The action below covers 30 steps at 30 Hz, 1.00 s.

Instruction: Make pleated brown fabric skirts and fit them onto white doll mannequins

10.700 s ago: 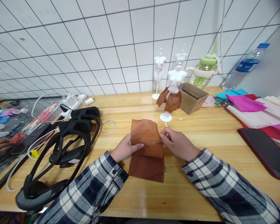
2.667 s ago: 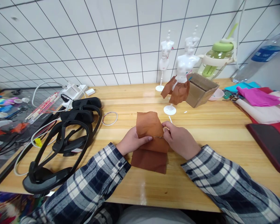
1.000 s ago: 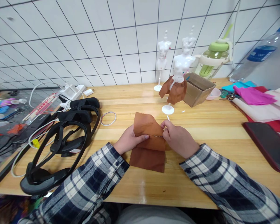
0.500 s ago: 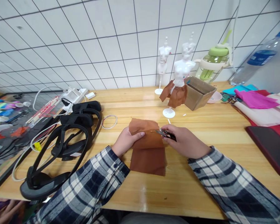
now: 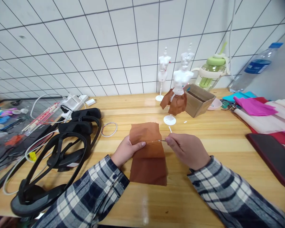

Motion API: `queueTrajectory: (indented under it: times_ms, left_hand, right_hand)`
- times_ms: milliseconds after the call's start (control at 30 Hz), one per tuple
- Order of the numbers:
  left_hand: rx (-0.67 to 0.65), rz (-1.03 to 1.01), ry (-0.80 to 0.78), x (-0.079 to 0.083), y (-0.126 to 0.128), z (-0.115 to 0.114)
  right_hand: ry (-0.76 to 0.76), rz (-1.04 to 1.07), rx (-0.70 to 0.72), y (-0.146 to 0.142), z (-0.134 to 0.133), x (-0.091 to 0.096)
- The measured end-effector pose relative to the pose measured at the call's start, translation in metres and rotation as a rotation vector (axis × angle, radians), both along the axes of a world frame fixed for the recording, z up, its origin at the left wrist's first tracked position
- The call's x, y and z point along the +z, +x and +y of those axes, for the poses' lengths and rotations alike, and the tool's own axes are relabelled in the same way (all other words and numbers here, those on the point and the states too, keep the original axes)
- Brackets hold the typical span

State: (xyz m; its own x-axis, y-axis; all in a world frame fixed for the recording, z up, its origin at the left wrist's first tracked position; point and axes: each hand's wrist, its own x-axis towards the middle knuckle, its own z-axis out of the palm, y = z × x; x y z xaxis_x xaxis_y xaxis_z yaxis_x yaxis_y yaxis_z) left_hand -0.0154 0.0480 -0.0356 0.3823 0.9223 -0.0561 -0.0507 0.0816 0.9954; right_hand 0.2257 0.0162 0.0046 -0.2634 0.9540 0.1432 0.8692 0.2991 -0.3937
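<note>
A piece of brown fabric lies on the table in front of me, its upper part lighter than the lower. My left hand grips its left edge, thumb on top and fingers underneath. Across the middle of the fabric runs a seam or slit, with pale thread-like marks. My right hand is closed around small thread snips. Only their metal tip shows, touching or just over the fabric's right side at the seam; the black handles are hidden in my fist.
Two white mini dress forms stand at the back, the nearer draped in brown fabric. Behind are a cardboard box, a green-lidded cup and a water bottle. Coloured cloths and a phone lie right, black headsets left.
My right hand has turned so its back hides the snips' black handles, which showed before. The fabric's upper flap now lies flatter. The whole view has shifted slightly.
</note>
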Motion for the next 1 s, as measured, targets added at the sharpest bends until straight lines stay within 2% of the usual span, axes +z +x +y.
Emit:
queueTrajectory:
  times_ms: [167,433,667,800,1000]
  left_hand:
    - [-0.032,0.058,0.013,0.002,0.002,-0.003]
    - [-0.019,0.093,0.035,0.003,0.003,-0.005]
    - [-0.033,0.11,0.047,0.003,0.003,-0.005]
    - [-0.037,0.135,0.08,0.003,0.005,-0.006]
    - [-0.031,0.069,0.008,0.005,0.003,-0.007]
  right_hand:
    - [0.012,-0.159,-0.033,-0.016,-0.006,0.003]
    - [-0.054,-0.321,-0.057,-0.018,-0.005,0.003]
    - [-0.068,-0.307,-0.053,-0.025,-0.009,0.0]
    - [-0.065,-0.288,-0.096,-0.028,-0.012,-0.002]
    - [-0.181,-0.188,-0.088,-0.026,-0.01,0.0]
